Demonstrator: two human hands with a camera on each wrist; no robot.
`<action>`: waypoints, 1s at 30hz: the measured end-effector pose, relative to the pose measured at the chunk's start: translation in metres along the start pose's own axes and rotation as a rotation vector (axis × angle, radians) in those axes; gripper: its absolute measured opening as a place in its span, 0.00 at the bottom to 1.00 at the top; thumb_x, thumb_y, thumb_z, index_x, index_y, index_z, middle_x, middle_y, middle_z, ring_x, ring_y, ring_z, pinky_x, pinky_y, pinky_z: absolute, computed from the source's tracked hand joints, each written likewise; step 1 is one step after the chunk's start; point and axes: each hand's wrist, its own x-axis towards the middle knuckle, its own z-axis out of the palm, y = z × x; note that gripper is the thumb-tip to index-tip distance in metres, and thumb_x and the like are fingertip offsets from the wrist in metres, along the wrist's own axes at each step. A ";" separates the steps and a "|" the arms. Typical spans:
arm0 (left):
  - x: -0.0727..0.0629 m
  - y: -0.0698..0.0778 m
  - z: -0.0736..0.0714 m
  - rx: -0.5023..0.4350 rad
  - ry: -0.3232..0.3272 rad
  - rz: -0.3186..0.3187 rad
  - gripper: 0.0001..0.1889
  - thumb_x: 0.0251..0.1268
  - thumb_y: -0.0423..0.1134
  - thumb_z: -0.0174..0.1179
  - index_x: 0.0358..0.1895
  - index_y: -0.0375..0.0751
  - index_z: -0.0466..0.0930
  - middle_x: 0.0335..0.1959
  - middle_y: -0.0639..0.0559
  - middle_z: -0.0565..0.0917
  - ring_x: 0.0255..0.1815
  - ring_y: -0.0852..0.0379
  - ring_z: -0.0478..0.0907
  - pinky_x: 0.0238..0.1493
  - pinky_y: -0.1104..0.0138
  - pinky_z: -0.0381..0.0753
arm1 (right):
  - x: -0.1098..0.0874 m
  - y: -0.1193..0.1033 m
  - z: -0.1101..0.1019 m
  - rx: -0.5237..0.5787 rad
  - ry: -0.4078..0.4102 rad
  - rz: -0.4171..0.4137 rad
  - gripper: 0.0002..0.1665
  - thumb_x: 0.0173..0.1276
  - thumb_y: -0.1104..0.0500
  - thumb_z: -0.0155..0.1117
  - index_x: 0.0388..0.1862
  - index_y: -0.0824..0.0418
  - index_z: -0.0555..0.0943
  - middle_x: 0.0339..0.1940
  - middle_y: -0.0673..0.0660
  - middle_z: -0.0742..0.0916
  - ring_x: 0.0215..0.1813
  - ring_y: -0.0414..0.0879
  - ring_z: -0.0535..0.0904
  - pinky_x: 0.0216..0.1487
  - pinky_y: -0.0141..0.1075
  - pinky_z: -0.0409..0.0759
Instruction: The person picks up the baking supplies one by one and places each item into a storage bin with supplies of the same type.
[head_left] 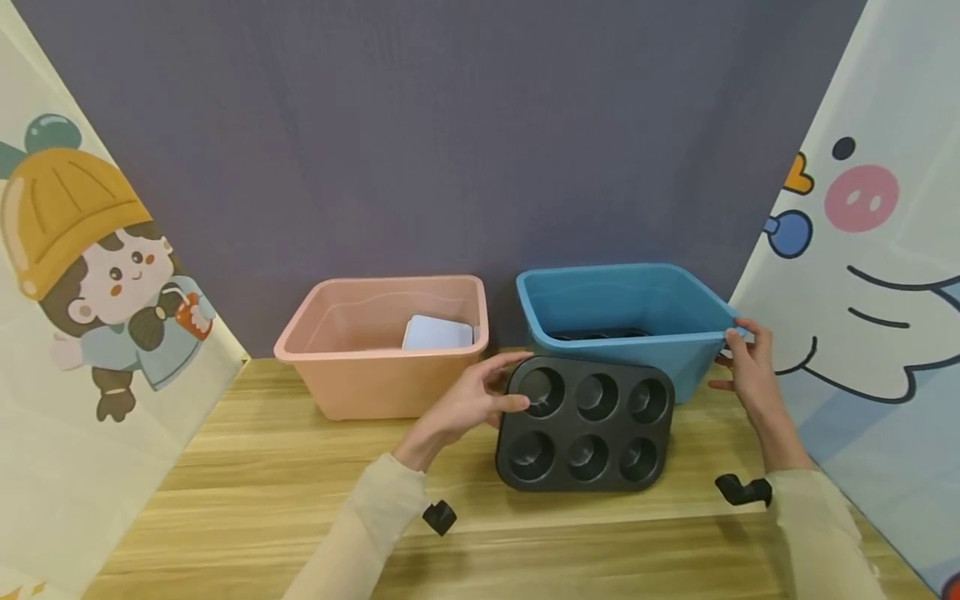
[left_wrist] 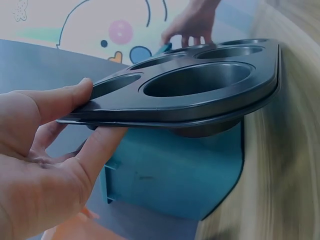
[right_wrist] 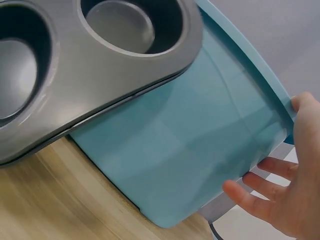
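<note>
A dark grey muffin pan [head_left: 585, 427] with several round cups stands tilted up in front of the blue bin [head_left: 693, 360], its cups facing me. My left hand [head_left: 471, 398] grips the pan's upper left corner, thumb on the cup side and fingers behind, as the left wrist view [left_wrist: 55, 150] also shows. At the bin's front right corner, my right hand [head_left: 756, 377] pinches the rim between thumb and forefinger. Its other fingers spread loosely beside the bin wall [right_wrist: 180, 135]. Something dark [head_left: 600, 334] lies inside the blue bin, mostly hidden by the front wall.
To the left stands a pink bin [head_left: 382, 383] with a pale, flat-sided object [head_left: 438, 333] in it. Both bins stand on a wood-grain table [head_left: 247, 500] against a grey back wall [head_left: 465, 150]. Printed cartoon panels [head_left: 870, 317] close off the left and right sides.
</note>
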 end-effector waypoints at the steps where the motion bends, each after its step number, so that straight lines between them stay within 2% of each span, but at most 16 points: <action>1: 0.000 0.001 0.000 0.005 0.005 0.008 0.34 0.64 0.34 0.67 0.71 0.62 0.68 0.55 0.35 0.78 0.39 0.56 0.81 0.28 0.61 0.84 | 0.000 0.000 0.001 -0.002 -0.003 -0.001 0.32 0.80 0.39 0.33 0.78 0.41 0.44 0.56 0.55 0.67 0.58 0.61 0.71 0.33 0.36 0.86; 5: -0.001 0.008 0.001 -0.029 0.011 0.044 0.34 0.64 0.32 0.66 0.71 0.61 0.68 0.56 0.37 0.79 0.41 0.55 0.82 0.31 0.60 0.86 | -0.001 -0.001 0.002 -0.007 -0.002 0.001 0.32 0.80 0.38 0.33 0.78 0.41 0.44 0.60 0.59 0.66 0.60 0.63 0.71 0.33 0.37 0.86; 8: -0.001 0.014 0.001 -0.069 0.015 0.082 0.34 0.65 0.31 0.65 0.72 0.58 0.68 0.57 0.37 0.79 0.41 0.55 0.83 0.31 0.59 0.86 | -0.001 -0.002 0.001 -0.009 0.001 0.005 0.32 0.80 0.38 0.34 0.78 0.40 0.45 0.59 0.57 0.67 0.57 0.56 0.74 0.34 0.37 0.87; 13: 0.001 0.025 0.000 -0.089 0.052 0.165 0.34 0.65 0.29 0.64 0.73 0.55 0.67 0.57 0.34 0.79 0.38 0.54 0.84 0.26 0.63 0.84 | -0.001 -0.001 0.000 -0.004 -0.004 0.004 0.33 0.79 0.38 0.34 0.78 0.40 0.45 0.56 0.52 0.68 0.51 0.41 0.74 0.34 0.38 0.87; 21: 0.006 0.041 0.003 -0.153 0.116 0.241 0.33 0.66 0.28 0.63 0.72 0.57 0.69 0.56 0.32 0.80 0.38 0.53 0.85 0.32 0.56 0.87 | -0.002 0.001 -0.004 0.007 -0.011 -0.001 0.33 0.80 0.38 0.35 0.79 0.41 0.45 0.54 0.47 0.68 0.45 0.32 0.74 0.34 0.39 0.87; 26: 0.009 0.049 0.005 -0.162 0.167 0.299 0.32 0.66 0.29 0.63 0.71 0.59 0.70 0.58 0.34 0.80 0.38 0.55 0.84 0.29 0.64 0.85 | -0.002 0.001 -0.004 0.012 -0.021 -0.016 0.33 0.80 0.39 0.35 0.79 0.42 0.44 0.53 0.46 0.68 0.44 0.27 0.75 0.34 0.39 0.87; 30: 0.013 0.059 0.005 -0.134 0.206 0.336 0.32 0.66 0.31 0.64 0.72 0.58 0.70 0.58 0.38 0.81 0.39 0.59 0.82 0.27 0.69 0.78 | -0.002 0.001 -0.004 0.020 -0.026 -0.030 0.33 0.80 0.39 0.36 0.79 0.43 0.44 0.51 0.46 0.68 0.43 0.27 0.76 0.33 0.39 0.87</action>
